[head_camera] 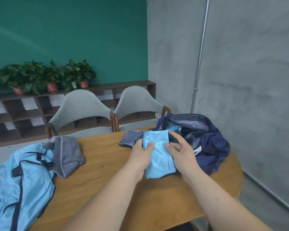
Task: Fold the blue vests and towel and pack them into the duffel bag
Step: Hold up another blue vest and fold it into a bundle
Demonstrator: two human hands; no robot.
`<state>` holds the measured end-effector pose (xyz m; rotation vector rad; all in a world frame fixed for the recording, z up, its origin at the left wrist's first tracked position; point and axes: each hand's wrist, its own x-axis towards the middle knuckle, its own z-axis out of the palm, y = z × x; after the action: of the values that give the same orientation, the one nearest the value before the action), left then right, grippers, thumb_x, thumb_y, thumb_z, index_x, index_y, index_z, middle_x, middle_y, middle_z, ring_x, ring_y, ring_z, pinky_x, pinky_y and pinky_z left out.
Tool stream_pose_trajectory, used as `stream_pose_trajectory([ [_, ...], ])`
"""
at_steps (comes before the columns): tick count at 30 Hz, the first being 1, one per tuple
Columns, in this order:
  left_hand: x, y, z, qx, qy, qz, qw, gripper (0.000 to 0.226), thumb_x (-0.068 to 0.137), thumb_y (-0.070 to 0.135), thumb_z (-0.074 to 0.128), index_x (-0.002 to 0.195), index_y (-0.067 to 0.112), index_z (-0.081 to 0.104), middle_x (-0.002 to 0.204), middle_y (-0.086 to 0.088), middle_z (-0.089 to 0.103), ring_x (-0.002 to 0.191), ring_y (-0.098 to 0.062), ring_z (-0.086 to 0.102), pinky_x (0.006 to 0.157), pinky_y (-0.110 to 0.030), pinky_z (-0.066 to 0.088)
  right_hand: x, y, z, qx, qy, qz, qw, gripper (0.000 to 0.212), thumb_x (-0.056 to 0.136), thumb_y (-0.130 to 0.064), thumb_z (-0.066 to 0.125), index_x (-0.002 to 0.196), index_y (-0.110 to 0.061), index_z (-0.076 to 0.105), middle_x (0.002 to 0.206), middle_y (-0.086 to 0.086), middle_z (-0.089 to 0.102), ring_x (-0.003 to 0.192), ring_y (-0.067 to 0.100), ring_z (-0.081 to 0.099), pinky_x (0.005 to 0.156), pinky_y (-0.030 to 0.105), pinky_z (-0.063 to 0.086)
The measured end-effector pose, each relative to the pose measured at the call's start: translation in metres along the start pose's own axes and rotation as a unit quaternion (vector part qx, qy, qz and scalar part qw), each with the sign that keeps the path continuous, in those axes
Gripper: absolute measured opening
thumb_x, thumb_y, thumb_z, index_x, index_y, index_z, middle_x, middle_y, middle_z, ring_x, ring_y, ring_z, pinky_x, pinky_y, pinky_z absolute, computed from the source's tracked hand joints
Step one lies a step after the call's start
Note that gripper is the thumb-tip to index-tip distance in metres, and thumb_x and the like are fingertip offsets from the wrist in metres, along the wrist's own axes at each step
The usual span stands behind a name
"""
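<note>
duffel bag (207, 144) lies open at the far right of the table (107, 164), its mouth just beyond the folded blue vest (158, 157), whose long axis points toward it. left hand (141, 152) pinches the vest's left edge; right hand (182, 152), nearer the bag, rests loose-fingered on its right edge.

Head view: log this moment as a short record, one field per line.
folded vest: light blue, in front of the bag's opening
left hand: grips the folded vest's left edge, thumb on top
right hand: touches its right edge, fingers relaxed
duffel bag: navy, unzipped, at the right of the table; something light blue shows inside
unfolded vest: light blue, crumpled at the table's left
towel: grey, bunched beside the unfolded vest, not yet folded
</note>
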<state>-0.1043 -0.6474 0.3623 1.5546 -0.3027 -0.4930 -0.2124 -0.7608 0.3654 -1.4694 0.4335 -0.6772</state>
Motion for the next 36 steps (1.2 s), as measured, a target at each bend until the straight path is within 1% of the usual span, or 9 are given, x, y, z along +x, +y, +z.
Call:
stream_pose_trajectory([
  [5,0.030,0.013,0.034,0.073,0.034,0.039,0.996,0.026,0.103,0.036,0.063,0.126,0.026,0.056,0.117,0.003,0.069,0.099,-0.016,0.070,0.085,-0.036,0.061,0.041,0.006,-0.026,-0.113,0.054,-0.047,0.991,0.044,0.100,-0.021,0.067,0.124,-0.058,0.063,0.094,-0.004,0.078,0.093,0.019,0.075,0.082,0.044,0.062],
  [10,0.065,0.027,0.056,0.225,0.007,0.079,0.971,0.048,0.103,0.036,0.062,0.145,0.030,0.039,0.123,0.005,0.062,0.111,-0.022,0.065,0.094,-0.041,0.058,0.097,0.007,-0.047,-0.137,0.104,0.022,0.985,0.042,0.098,-0.020,0.069,0.136,-0.034,0.062,0.094,0.001,0.078,0.089,0.024,0.075,0.085,0.050,0.062],
  [15,0.101,0.027,0.054,0.431,-0.005,0.182,0.884,0.056,0.105,0.031,0.055,0.155,0.031,0.030,0.128,-0.005,0.066,0.114,-0.029,0.066,0.095,-0.046,0.057,0.147,0.020,-0.060,-0.196,0.100,0.071,0.973,0.043,0.096,-0.018,0.071,0.138,-0.020,0.061,0.102,-0.002,0.072,0.089,0.022,0.072,0.088,0.044,0.061],
  [19,0.131,0.032,0.055,0.583,0.001,0.259,0.770,0.044,0.106,0.030,0.050,0.149,0.038,0.042,0.132,-0.007,0.045,0.122,-0.031,0.047,0.100,-0.044,0.050,0.170,0.030,-0.066,-0.327,0.058,0.089,0.939,0.045,0.098,-0.022,0.069,0.142,-0.021,0.057,0.099,0.002,0.069,0.075,0.010,0.062,0.061,0.023,0.046],
  [21,0.148,0.031,0.057,0.625,-0.042,0.234,0.744,0.044,0.106,0.036,0.050,0.149,0.039,0.045,0.141,-0.006,0.039,0.129,-0.030,0.039,0.107,-0.044,0.045,0.178,0.035,-0.068,-0.351,0.046,0.104,0.929,0.044,0.099,-0.022,0.068,0.142,-0.021,0.057,0.103,0.001,0.066,0.074,0.009,0.059,0.059,0.022,0.042],
  [24,0.169,0.030,0.062,0.650,-0.087,0.191,0.731,0.055,0.102,0.030,0.058,0.155,0.033,0.041,0.151,-0.005,0.039,0.130,-0.034,0.049,0.105,-0.047,0.049,0.190,0.045,-0.069,-0.340,0.035,0.124,0.932,0.045,0.098,-0.021,0.070,0.141,-0.019,0.059,0.111,0.002,0.068,0.081,0.012,0.064,0.068,0.025,0.052],
  [27,0.183,0.035,0.066,0.638,-0.056,0.216,0.737,0.060,0.094,0.008,0.061,0.150,0.023,0.045,0.139,-0.006,0.049,0.114,-0.037,0.062,0.093,-0.047,0.053,0.207,0.049,-0.069,-0.264,0.034,0.148,0.952,0.043,0.096,-0.017,0.072,0.139,-0.012,0.063,0.106,0.006,0.073,0.092,0.025,0.073,0.090,0.043,0.061],
  [33,0.186,0.050,0.073,0.560,-0.063,0.280,0.778,0.064,0.093,0.017,0.055,0.154,0.030,0.038,0.141,0.004,0.046,0.114,-0.033,0.061,0.094,-0.046,0.054,0.240,0.049,-0.056,-0.103,0.111,0.146,0.978,0.039,0.097,-0.011,0.071,0.135,-0.010,0.064,0.108,0.010,0.075,0.096,0.031,0.074,0.094,0.050,0.060],
  [36,0.191,0.058,0.071,0.541,-0.077,0.279,0.790,0.064,0.094,0.022,0.052,0.155,0.030,0.037,0.137,0.006,0.044,0.114,-0.031,0.061,0.095,-0.048,0.054,0.240,0.061,-0.046,-0.112,0.183,0.112,0.970,0.037,0.093,-0.015,0.073,0.129,-0.020,0.066,0.095,0.002,0.077,0.091,0.029,0.074,0.091,0.048,0.060],
])
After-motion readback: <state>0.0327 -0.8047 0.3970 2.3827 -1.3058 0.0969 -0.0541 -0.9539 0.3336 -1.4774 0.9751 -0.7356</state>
